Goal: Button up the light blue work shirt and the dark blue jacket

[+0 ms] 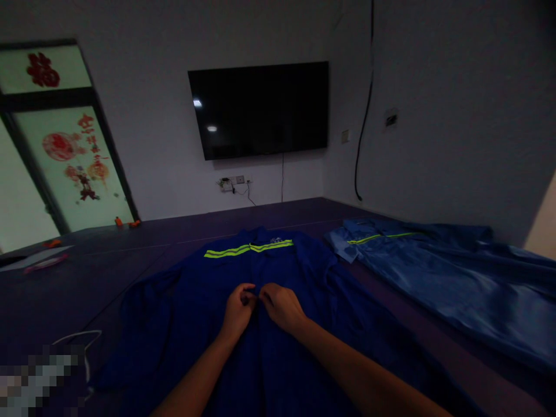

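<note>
A dark blue work jacket (202, 301) lies spread out flat in front of me, its collar away from me and its sleeves out to both sides. Yellow-green reflective strips cross its chest. At the middle of the front opening, below the strips, my left hand (238, 310) pinches the fabric edge with curled fingers. Close beside it my right hand (282, 306) is closed on the other side of the opening, fingertips bent down. The two hands nearly touch. Whatever small part sits between the fingertips is hidden.
A lighter blue garment (408, 266) with a yellow-green strip lies at the right on the purple surface (182, 234). A white cable (87, 353) curls at the lower left, near a pixelated patch. A black television (264, 110) hangs on the far wall, with a glass door (65, 150) at left.
</note>
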`<state>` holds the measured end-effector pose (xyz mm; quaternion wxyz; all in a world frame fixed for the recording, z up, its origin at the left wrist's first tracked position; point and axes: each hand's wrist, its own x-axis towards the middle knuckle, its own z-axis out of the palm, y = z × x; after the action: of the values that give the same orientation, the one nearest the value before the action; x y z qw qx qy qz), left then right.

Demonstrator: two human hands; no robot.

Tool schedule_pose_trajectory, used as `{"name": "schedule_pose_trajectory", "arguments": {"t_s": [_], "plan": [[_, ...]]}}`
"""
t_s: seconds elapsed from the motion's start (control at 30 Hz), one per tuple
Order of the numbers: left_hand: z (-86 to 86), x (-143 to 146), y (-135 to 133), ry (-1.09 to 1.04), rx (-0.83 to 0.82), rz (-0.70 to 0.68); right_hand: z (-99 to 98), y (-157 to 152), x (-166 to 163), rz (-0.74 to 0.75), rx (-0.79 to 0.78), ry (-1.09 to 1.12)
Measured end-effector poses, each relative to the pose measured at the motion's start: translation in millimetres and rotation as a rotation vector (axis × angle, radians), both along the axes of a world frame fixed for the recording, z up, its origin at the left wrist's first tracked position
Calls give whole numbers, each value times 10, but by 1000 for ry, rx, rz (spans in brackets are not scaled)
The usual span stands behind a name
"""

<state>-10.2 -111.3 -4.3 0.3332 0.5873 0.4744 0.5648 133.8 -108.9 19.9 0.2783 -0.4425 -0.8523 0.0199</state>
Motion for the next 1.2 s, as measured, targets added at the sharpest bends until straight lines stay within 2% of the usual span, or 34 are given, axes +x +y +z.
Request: {"name": "schedule_pose_trajectory", "arguments": {"t_s": [0.23,0.5,0.8,0.97,1.2], "plan": [[5,27,-5,14,8,7,-89,103,7,-3,-100,247],[8,22,0,35,15,-21,-146,198,4,56,-169,398],[-26,37,15,57,31,-25,-263,316,-17,115,-449,661],[-26,39,16,60,27,-38,-293,335,-1,134,-444,653],[87,81,-154,11,-60,-155,-171,164,40,96,-408,524]]}}
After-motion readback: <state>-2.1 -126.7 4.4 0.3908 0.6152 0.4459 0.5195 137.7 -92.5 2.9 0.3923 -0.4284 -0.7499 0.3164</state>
